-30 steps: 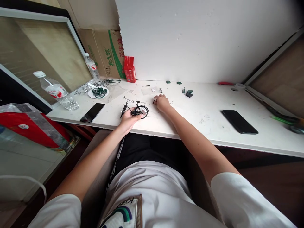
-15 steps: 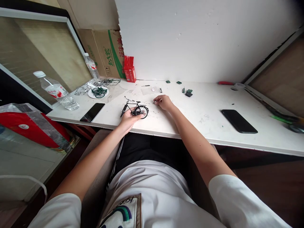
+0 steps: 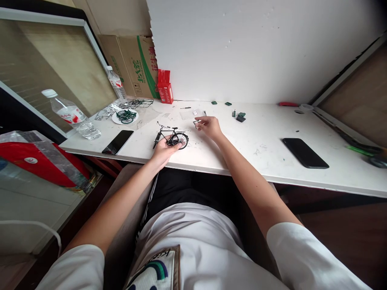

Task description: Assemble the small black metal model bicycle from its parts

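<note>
A black model bicycle (image 3: 171, 136) is held upright over the front part of the white table, its handlebar to the left and its rear wheel to the right. My left hand (image 3: 163, 151) grips it from below, the thumb near the rear wheel. Right of the bicycle, my right hand (image 3: 208, 126) pinches a small black frame-like part (image 3: 196, 122) between thumb and fingers, just above the table. The part and the bicycle are apart. Behind my right hand lies a small clear bag (image 3: 188, 115).
A phone (image 3: 118, 142) lies left, a black device (image 3: 305, 153) right. Green bicycle parts fill a white plate (image 3: 136, 120). Bottles (image 3: 75, 117) stand by a carton (image 3: 133, 66) and a red box (image 3: 165, 88). Small green pieces (image 3: 241, 115) lie toward the back of the table (image 3: 256, 141).
My right hand has risen slightly and its fingers have turned, so more of the small black part shows. My left hand and the bicycle have hardly moved.
</note>
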The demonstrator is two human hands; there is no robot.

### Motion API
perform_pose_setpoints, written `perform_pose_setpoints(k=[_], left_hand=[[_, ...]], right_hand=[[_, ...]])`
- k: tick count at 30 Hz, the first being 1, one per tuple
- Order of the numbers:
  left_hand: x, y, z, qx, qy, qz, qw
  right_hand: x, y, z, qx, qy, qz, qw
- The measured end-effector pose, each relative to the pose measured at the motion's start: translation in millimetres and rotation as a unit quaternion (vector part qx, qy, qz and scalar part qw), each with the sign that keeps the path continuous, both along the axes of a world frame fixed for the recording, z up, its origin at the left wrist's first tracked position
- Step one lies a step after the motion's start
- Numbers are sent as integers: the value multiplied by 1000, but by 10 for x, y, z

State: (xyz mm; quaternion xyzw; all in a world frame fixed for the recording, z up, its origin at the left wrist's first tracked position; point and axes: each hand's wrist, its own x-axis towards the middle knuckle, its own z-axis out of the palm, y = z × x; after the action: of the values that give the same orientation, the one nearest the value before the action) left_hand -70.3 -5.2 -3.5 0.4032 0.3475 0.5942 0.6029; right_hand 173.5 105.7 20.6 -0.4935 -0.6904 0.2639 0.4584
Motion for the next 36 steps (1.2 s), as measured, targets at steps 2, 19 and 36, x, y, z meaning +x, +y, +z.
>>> perform_pose_setpoints(k=[2, 19, 36], left_hand=[[-2, -1, 1, 2, -4, -5, 1000], [18, 74, -80, 30, -45, 42, 998], [9, 41, -42, 7, -31, 41, 999]], right_hand=[[-31, -51, 10, 12, 23, -2, 1000], [-298, -856, -102, 67, 71, 60, 993], [-310, -897, -80, 130, -10, 64, 989]])
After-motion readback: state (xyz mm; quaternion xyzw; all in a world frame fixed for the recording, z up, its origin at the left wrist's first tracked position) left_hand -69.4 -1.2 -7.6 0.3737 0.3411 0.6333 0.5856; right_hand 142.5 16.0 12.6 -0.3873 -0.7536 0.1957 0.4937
